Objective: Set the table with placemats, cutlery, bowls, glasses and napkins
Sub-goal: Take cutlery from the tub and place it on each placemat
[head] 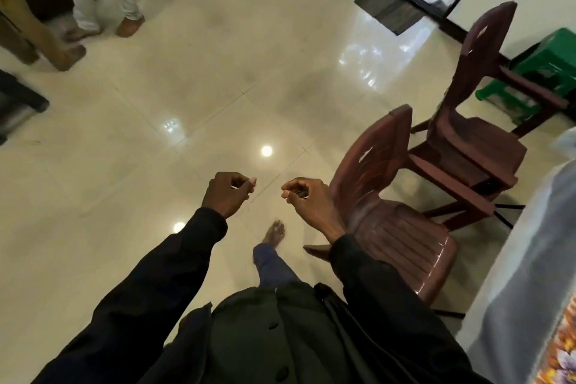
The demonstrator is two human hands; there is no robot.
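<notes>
Head view, looking down. The person is facing a glossy tiled floor (187, 87), with one bare foot (275, 235) showing ahead, apparently in mid-step. The left hand (229, 195) and the right hand (307, 201) are hovering side by side, near each other but apart. Each is curling its fingers in toward the thumb, and nothing is visible in either grip.

The worktop (526, 259) is showing only as a cloth-draped edge along the right border, beside two brown plastic chairs (402, 227). At the lower right corner a strip of floral pattern (559, 352) is lying on it. This is possibly a placemat already laid, though too little is showing to say so.

No cutlery, bowls, glasses or napkins are appearing anywhere in view. Progress therefore cannot be read directly, since the worktop surface is lying almost wholly out of frame. Judged from the bare hands and the direction the person is facing, this looks like a trip between placements — the person is heading off to fetch more items, not setting one down. At best the placemat step is under way, and the remaining items are apparently waiting to be brought.
</notes>
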